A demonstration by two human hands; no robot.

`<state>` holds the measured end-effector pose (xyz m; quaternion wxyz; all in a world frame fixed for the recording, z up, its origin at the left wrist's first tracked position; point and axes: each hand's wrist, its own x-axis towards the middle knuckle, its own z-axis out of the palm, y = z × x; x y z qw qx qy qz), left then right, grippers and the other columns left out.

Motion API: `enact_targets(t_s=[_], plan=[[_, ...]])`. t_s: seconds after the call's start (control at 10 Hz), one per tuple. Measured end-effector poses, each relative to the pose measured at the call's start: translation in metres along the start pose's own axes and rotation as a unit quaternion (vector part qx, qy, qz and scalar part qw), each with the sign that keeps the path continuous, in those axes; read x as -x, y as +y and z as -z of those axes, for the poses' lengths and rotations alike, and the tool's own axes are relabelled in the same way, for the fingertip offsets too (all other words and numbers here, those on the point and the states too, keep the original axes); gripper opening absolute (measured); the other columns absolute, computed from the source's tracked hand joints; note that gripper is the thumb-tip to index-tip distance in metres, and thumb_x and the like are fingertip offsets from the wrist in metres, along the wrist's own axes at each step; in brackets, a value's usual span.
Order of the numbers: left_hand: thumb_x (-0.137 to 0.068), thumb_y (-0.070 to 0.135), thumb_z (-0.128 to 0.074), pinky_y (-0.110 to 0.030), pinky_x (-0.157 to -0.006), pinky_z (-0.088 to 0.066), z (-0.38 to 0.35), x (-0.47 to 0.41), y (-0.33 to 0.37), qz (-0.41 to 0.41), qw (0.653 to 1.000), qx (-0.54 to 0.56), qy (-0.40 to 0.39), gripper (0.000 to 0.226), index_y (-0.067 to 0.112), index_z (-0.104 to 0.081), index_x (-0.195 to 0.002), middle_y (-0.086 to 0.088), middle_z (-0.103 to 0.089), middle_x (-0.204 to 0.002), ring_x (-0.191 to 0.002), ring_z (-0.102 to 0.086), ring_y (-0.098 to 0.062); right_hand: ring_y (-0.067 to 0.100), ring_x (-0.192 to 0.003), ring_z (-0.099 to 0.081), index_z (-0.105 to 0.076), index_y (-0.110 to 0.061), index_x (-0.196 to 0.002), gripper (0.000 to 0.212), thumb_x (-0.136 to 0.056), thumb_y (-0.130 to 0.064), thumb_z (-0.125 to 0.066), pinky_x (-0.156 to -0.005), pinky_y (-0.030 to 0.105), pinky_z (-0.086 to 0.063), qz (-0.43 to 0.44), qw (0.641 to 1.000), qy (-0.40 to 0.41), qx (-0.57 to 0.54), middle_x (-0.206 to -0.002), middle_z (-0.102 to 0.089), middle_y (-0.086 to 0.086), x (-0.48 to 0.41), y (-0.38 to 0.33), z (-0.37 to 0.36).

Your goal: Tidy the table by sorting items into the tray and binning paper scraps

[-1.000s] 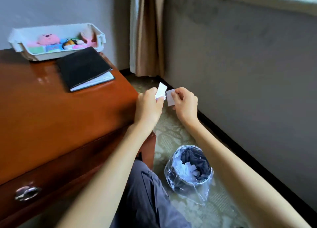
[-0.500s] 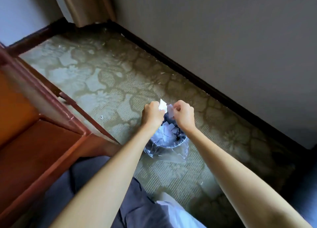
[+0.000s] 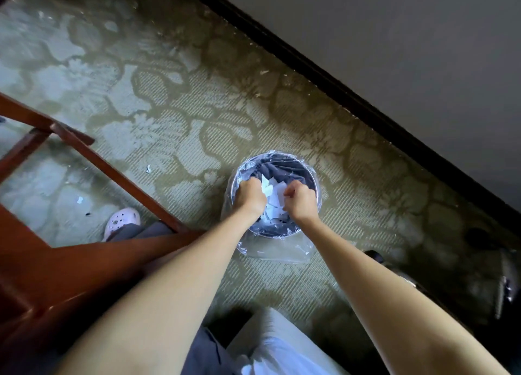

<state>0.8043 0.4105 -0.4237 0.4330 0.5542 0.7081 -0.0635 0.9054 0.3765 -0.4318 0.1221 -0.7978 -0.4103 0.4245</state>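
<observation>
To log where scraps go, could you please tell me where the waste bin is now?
In the head view, the waste bin stands on the carpet, right of the table leg, near the skirting board, directly under the left hand and right hand.

Over the plastic-lined bin (image 3: 293, 167), the left hand (image 3: 249, 197) and right hand (image 3: 301, 203) each pinch a paper scrap (image 3: 265, 187).

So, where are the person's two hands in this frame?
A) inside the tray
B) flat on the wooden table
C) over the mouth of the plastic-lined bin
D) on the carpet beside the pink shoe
C: the left hand and right hand hang side by side over the open bin, each apparently pinching white paper scraps.
</observation>
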Motion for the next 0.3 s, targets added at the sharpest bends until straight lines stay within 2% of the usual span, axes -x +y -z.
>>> enact_targets(t_s=[0.1, 0.2, 0.3], plan=[[-0.086, -0.009, -0.042, -0.044, -0.086, -0.048, -0.001, -0.004, -0.004, 0.006, 1.000, -0.022, -0.015, 0.027, -0.010, -0.057, -0.108, -0.027, -0.058, -0.117, -0.108, -0.058, -0.040, 0.037, -0.099, -0.061, -0.064, 0.004, -0.102, 0.025, -0.089, -0.003, -0.045, -0.085, 0.038, -0.049, -0.010, 0.999, -0.014, 0.027, -0.104, -0.067, 0.023, -0.009, 0.007, -0.008], [-0.089, -0.009, -0.038, -0.042, -0.094, -0.047, 0.000, 0.001, -0.014, -0.012, 0.998, -0.028, -0.049, 0.048, 0.005, -0.043, -0.134, -0.022, -0.051, -0.131, -0.117, -0.052, -0.036, 0.033, -0.077, -0.054, -0.063, 0.006, -0.080, 0.021, -0.082, 0.004, -0.042, -0.067, 0.031, -0.041, -0.017, 0.997, -0.038, 0.064, -0.082, -0.056, 0.025, -0.012, 0.011, -0.013], [-0.088, -0.012, -0.037, -0.049, -0.105, -0.039, 0.003, 0.005, -0.022, -0.026, 0.997, -0.050, -0.061, 0.066, 0.017, -0.024, -0.146, -0.020, -0.036, -0.143, -0.129, -0.041, -0.036, 0.030, -0.071, -0.049, -0.057, 0.008, -0.071, 0.018, -0.080, 0.005, -0.042, -0.064, 0.029, -0.037, -0.017, 0.996, -0.032, 0.081, -0.079, -0.050, 0.021, -0.013, 0.014, -0.016]])
